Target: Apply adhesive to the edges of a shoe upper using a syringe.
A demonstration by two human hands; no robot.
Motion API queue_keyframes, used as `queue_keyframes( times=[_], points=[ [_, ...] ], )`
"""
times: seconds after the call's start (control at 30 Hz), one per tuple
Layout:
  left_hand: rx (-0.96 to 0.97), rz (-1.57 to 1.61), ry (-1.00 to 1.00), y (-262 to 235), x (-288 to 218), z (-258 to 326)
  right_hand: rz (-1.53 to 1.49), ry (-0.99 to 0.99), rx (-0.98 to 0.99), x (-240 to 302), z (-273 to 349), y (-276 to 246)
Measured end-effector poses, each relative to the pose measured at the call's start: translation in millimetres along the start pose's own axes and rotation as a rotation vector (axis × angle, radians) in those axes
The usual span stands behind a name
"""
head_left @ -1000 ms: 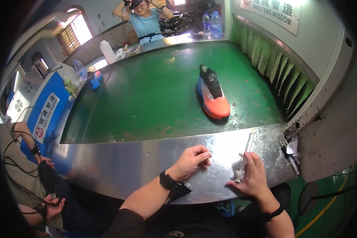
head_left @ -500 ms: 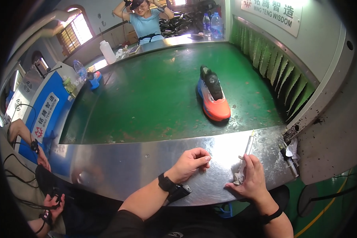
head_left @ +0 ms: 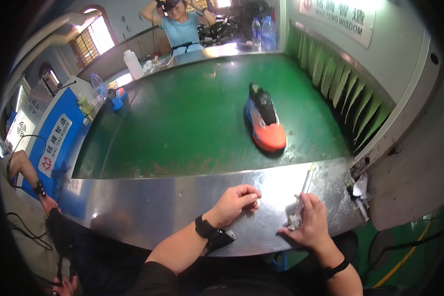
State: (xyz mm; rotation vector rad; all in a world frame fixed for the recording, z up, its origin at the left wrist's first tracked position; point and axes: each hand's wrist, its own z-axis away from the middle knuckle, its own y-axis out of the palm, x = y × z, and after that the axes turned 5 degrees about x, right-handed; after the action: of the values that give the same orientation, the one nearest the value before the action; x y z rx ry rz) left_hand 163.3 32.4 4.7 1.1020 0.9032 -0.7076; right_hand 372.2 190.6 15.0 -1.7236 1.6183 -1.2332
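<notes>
My left hand (head_left: pixel 234 203) hovers over or rests on the bare metal ledge (head_left: pixel 148 200), thumb pressed against curled fingers. Whether a small thing sits in that pinch is hidden. To its right, my right hand (head_left: pixel 312 222) is closed around a slim whitish tube (head_left: pixel 307 181) with a yellowish tip, pointing away from me. A crumpled greyish-white lump (head_left: pixel 294 222) shows between thumb and fingers, under the tube. Beyond both hands, one running shoe (head_left: pixel 269 136) with an orange toe, blue side and black inside stands on the green belt (head_left: pixel 172 118), toe toward me.
Green strip curtains (head_left: pixel 338 79) line the machine opening at right. A syringe-like tool (head_left: pixel 356 200) and white paper (head_left: pixel 361 186) lie at the ledge's right end. Bottles (head_left: pixel 269 34) stand at the back. Another shoe (head_left: pixel 117 98) is at far left. Co-workers are opposite (head_left: pixel 182 29) and at left (head_left: pixel 24 167).
My hands, the tube and the shoe stay almost where they were. At left, a co-worker's lower hand has dropped toward the bottom of the picture.
</notes>
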Motion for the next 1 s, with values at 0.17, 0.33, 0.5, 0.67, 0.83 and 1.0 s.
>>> queue_keyframes(
  times=[0.17,0.33,0.5,0.67,0.83,1.0],
  points=[
    [-0.028,-0.015,-0.047,-2.2,6.4,2.7,-0.004,0.015,0.041,7.8,10.3,4.7],
    [-0.014,-0.027,-0.021,-0.9,3.9,3.6,-0.011,0.006,0.044,7.8,9.8,8.1],
    [-0.009,-0.024,-0.014,-1.5,4.9,0.8,-0.010,0.032,0.047,5.7,11.2,8.9],
    [-0.003,-0.054,-0.012,-1.8,6.0,0.6,-0.003,0.005,0.041,5.0,11.2,10.0],
    [-0.008,-0.027,-0.024,-2.3,6.7,-1.9,0.041,0.003,0.011,8.1,8.8,5.8],
    [-0.042,0.026,-0.006,-3.4,5.3,1.2,0.015,0.064,0.053,5.2,8.0,8.0]
  ],
)
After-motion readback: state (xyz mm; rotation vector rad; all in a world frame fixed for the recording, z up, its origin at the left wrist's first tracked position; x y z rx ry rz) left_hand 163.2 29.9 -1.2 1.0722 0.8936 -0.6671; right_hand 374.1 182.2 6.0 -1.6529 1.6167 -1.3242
